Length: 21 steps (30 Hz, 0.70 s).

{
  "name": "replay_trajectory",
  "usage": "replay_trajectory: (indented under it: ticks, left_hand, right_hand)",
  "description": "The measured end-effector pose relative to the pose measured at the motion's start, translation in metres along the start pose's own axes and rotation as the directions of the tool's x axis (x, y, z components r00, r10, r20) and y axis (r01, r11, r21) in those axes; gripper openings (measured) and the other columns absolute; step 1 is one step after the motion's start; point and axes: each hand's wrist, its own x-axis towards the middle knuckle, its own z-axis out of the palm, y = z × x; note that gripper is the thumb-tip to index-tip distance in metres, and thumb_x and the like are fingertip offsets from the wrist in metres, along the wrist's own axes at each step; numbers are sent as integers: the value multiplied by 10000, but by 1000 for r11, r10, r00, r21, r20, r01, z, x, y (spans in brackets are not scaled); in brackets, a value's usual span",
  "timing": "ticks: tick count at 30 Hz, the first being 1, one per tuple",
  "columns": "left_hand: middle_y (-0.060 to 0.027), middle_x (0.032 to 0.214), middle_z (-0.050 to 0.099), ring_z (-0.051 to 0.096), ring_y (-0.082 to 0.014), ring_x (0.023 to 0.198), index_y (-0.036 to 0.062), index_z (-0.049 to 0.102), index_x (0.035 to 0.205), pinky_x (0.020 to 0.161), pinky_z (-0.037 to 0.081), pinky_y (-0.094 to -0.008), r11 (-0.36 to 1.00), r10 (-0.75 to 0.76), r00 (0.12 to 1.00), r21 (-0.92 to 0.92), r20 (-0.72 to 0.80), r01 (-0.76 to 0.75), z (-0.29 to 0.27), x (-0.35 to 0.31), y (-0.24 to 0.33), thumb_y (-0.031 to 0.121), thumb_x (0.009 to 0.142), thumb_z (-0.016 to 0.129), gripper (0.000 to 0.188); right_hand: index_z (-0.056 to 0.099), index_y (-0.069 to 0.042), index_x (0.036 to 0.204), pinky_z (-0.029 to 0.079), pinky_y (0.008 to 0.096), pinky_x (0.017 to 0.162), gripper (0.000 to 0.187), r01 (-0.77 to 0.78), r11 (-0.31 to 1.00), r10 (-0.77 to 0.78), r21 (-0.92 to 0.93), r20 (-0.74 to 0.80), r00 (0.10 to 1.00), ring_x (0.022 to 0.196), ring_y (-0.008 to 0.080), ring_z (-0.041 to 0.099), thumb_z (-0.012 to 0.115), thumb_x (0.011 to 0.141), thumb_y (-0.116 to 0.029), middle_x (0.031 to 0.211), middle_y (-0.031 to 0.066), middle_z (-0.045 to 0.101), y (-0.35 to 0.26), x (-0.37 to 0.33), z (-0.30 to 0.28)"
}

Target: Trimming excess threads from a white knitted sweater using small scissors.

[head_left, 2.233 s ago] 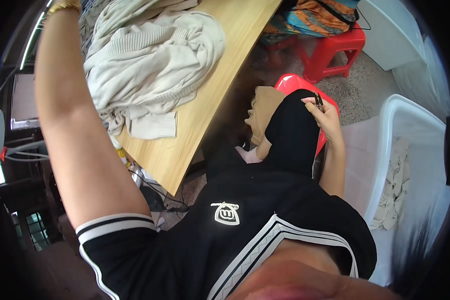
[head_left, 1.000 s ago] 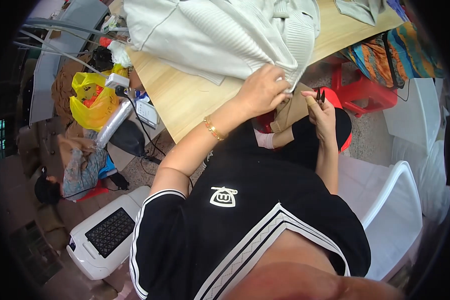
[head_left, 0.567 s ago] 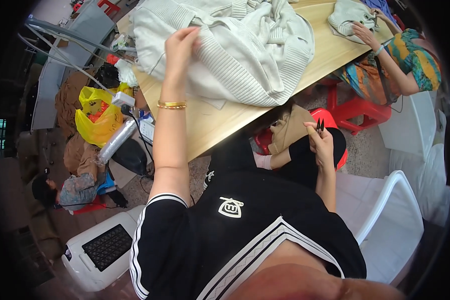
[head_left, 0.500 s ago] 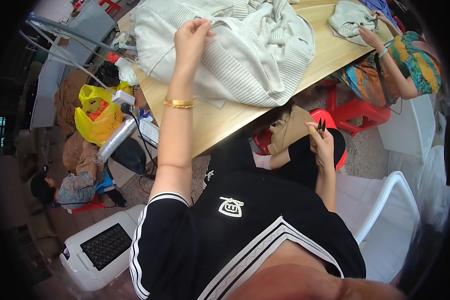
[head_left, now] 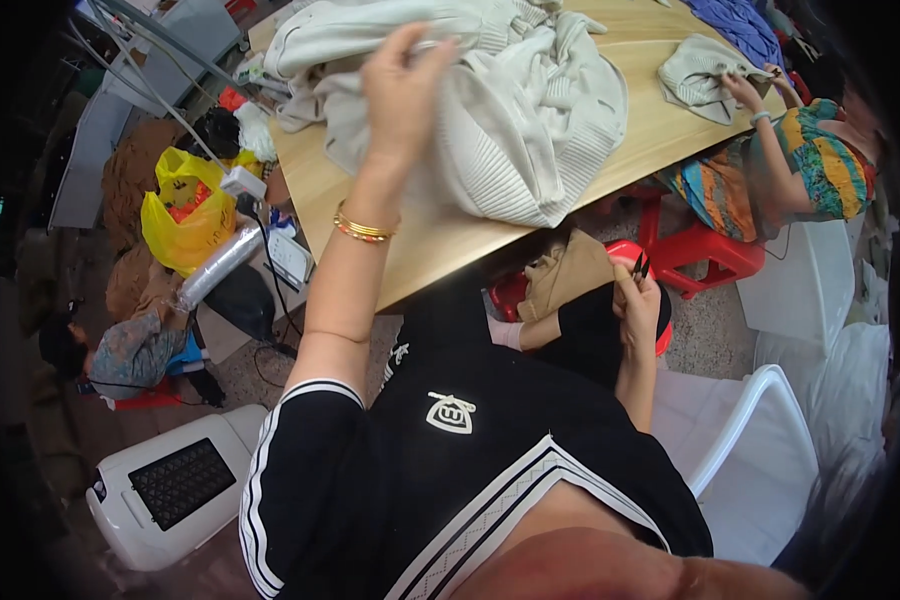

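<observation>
A pale grey knit garment [head_left: 530, 130] with ribbed bands lies heaped on the wooden table, its ribbed edge hanging over the near side. Above its left part is my left hand [head_left: 400, 105], slightly blurred, its curled thumb and fingers closed on some of the knit. My right hand [head_left: 637, 305] is held low, right of the table's near edge, closed around small dark thread snips [head_left: 642, 266] whose points stick up past the fingers. A brown cloth [head_left: 565, 272] lies just left of that hand, by my lap.
Across the table [head_left: 420, 262], at the right, another person's hand [head_left: 742, 92] works on a grey knit piece [head_left: 698, 75]. Red stools [head_left: 705, 265] and a white chair [head_left: 760, 430] stand to the right. At left are a yellow bag [head_left: 185, 220], a power strip [head_left: 242, 183] with cords and another seated person.
My left hand has shifted slightly right and down in view, and the garment's left part is now gathered, baring more table. My right hand still holds the snips. The whole view has shifted a little.
</observation>
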Motion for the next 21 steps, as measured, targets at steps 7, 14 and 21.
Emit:
replay_trajectory:
  ticks: [7,14,21]
  left_hand:
    - [-103,918,635,643,-308,857,37,688,962,745,519,-394,975,171,552,-60,816,-212,59,-133,24,132,852,664,147]
    - [-108,1063,661,657,-320,993,54,678,1134,828,536,-411,948,-232,239,274,943,-162,16,-193,-27,150,893,646,261]
    - [-98,975,691,636,-193,877,13,692,1159,790,497,-300,924,-335,226,273,915,267,-73,-182,2,124,949,670,238]
  right_hand:
    - [679,-20,1154,180,191,414,197,133,987,-129,89,-46,991,471,-11,280,612,1005,-131,630,-107,389,-23,10,16]
    - [699,-35,1159,169,191,439,205,27,999,-28,28,2,1000,508,-15,272,645,990,-140,646,-116,378,-4,0,27]
    - [728,-53,1141,202,193,473,205,45,996,-36,-81,112,993,531,-14,312,684,962,-141,653,-116,423,-1,-12,48]
